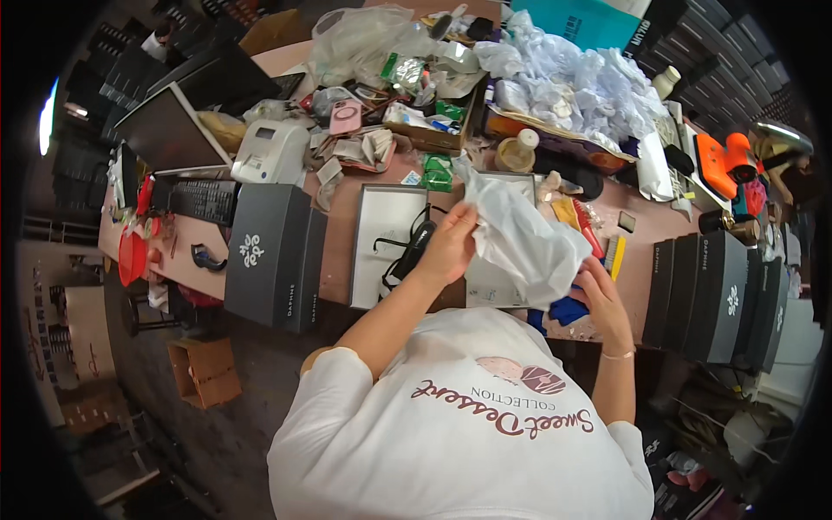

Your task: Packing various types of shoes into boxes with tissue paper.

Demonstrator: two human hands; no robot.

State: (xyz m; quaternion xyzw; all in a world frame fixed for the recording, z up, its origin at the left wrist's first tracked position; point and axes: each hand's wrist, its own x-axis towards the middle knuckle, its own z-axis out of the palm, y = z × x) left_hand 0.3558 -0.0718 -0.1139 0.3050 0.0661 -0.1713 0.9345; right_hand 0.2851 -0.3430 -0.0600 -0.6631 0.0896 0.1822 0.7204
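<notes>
A crumpled white wrapping sheet or bag (529, 238) hangs in the air between my two hands. My left hand (452, 245) pinches its upper left side, the fingers closed on it. At its lower right edge is my right hand (602, 299), closed on the material with fingers partly hidden behind it. Whether anything is inside the wrap I cannot tell. Below lies an open shallow box (368, 208) with a pale inside. A black strappy thing (416, 251) lies in its left half, partly covered by my left hand.
Dark shoe boxes stand upright at left (264, 260) and right (706, 295). A heap of white crumpled wrapping (572, 82), a capped jar (517, 152), a label printer (270, 152), a keyboard (204, 199) and a yellow brush (614, 256) crowd the table. A cardboard box (204, 371) sits on the floor.
</notes>
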